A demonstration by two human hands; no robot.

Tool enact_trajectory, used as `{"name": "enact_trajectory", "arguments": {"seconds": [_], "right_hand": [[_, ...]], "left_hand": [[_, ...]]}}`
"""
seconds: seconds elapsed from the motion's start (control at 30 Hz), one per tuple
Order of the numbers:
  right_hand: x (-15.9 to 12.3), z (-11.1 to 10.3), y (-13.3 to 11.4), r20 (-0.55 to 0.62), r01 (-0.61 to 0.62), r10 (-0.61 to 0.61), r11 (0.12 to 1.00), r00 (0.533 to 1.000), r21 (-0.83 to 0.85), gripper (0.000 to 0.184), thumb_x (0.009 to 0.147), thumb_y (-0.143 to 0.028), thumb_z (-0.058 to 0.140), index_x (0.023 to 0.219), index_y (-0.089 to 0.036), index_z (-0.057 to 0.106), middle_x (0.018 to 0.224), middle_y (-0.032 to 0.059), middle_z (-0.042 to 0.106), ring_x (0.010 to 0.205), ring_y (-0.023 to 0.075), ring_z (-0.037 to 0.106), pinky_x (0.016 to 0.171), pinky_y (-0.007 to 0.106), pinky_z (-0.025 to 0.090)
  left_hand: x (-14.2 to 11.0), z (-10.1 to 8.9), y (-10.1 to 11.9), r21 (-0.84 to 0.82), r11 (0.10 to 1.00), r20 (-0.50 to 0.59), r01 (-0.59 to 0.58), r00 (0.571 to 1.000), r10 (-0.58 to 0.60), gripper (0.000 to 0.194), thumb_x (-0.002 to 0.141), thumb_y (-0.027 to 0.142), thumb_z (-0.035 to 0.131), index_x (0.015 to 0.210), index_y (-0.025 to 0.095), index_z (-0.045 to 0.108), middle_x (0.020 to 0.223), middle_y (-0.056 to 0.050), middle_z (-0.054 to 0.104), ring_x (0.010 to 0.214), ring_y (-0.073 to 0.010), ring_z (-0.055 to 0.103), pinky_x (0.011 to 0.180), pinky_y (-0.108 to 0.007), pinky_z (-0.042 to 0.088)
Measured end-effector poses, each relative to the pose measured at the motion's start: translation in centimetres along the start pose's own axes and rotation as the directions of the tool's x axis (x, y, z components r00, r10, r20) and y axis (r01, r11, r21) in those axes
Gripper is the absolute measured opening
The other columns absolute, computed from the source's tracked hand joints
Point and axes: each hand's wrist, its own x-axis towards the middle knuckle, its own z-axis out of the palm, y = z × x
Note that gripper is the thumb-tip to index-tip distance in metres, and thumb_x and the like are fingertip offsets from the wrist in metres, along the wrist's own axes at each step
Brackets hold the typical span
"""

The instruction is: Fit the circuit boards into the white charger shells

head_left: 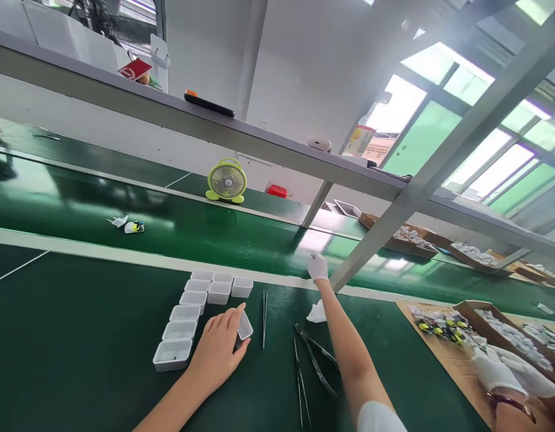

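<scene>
My left hand, bare, is closed around a small white plastic box on the green table. Several similar white boxes stand in rows just left of it and behind it. My right hand wears a white glove and is stretched out over the green conveyor belt near its edge; its fingers look closed, and I cannot see what is in them. Tweezers lie between my arms. Closer to me are a second pair of tweezers and dark-handled pliers. Beside my right forearm lies a crumpled white piece.
Small white and yellow parts lie on the belt at left. A green fan stands beyond it. A slanted metal post rises right of my right hand. At right, a co-worker's gloved hands are beside a cardboard box of parts.
</scene>
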Motion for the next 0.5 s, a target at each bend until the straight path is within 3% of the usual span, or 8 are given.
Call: {"name": "enact_trajectory", "arguments": {"seconds": [0.1, 0.2, 0.33, 0.4, 0.5], "right_hand": [[-2.2, -3.0, 1.3, 0.014, 0.066, -0.067, 0.994, 0.998, 0.087, 0.026, 0.101, -0.034, 0.061, 0.118, -0.015, 0.064, 0.121, 0.0092, 0.066, 0.109, 0.0227, 0.065, 0.095, 0.044, 0.056], [-4.9, -4.9, 1.4, 0.146, 0.136, -0.162, 0.975, 0.976, 0.175, 0.025, 0.102, -0.033, 0.057, 0.114, -0.014, 0.067, 0.11, 0.0085, 0.072, 0.097, 0.0201, 0.07, 0.088, 0.037, 0.059], [-8.5, -3.6, -0.7, 0.379, 0.205, -0.269, 0.958, 0.885, 0.2, 0.024, 0.094, -0.036, 0.061, 0.099, -0.017, 0.075, 0.099, 0.0068, 0.076, 0.088, 0.0204, 0.072, 0.08, 0.03, 0.059], [-10.0, -2.4, -2.1, 0.434, 0.237, -0.283, 0.958, 0.855, 0.158, 0.022, 0.092, -0.036, 0.065, 0.101, -0.018, 0.074, 0.101, 0.0065, 0.076, 0.092, 0.0205, 0.071, 0.084, 0.03, 0.057], [-11.9, -1.3, -3.6, 0.418, 0.236, -0.223, 0.971, 0.881, 0.021, 0.028, 0.095, -0.037, 0.063, 0.112, -0.017, 0.069, 0.108, 0.0084, 0.073, 0.102, 0.0219, 0.068, 0.094, 0.038, 0.053]], "left_hand": [[-0.1, -0.2, 0.5, -0.023, 0.998, 0.074, 0.065, 0.995, -0.063, 0.061, 0.094, 0.029, 0.051, 0.152, 0.016, 0.038, 0.138, -0.015, 0.061, 0.124, -0.0326, 0.06, 0.104, -0.053, 0.05], [0.0, -0.3, 0.8, -0.06, 0.992, 0.114, 0.108, 0.988, -0.101, 0.06, 0.092, 0.026, 0.051, 0.15, 0.013, 0.04, 0.137, -0.017, 0.061, 0.121, -0.0343, 0.061, 0.103, -0.056, 0.049], [0.1, -0.3, 0.8, -0.11, 0.987, 0.121, 0.116, 0.987, -0.102, 0.062, 0.092, 0.028, 0.053, 0.15, 0.011, 0.039, 0.136, -0.019, 0.062, 0.121, -0.0359, 0.061, 0.103, -0.057, 0.047], [0.2, -0.3, 0.6, -0.134, 0.984, 0.118, 0.116, 0.988, -0.1, 0.064, 0.091, 0.03, 0.055, 0.15, 0.011, 0.038, 0.133, -0.019, 0.063, 0.12, -0.0362, 0.062, 0.103, -0.057, 0.047], [0.5, -0.5, 0.5, -0.186, 0.976, 0.085, 0.117, 0.991, -0.103, 0.062, 0.091, 0.033, 0.058, 0.147, 0.013, 0.041, 0.132, -0.019, 0.064, 0.12, -0.0369, 0.062, 0.102, -0.056, 0.049]]}}
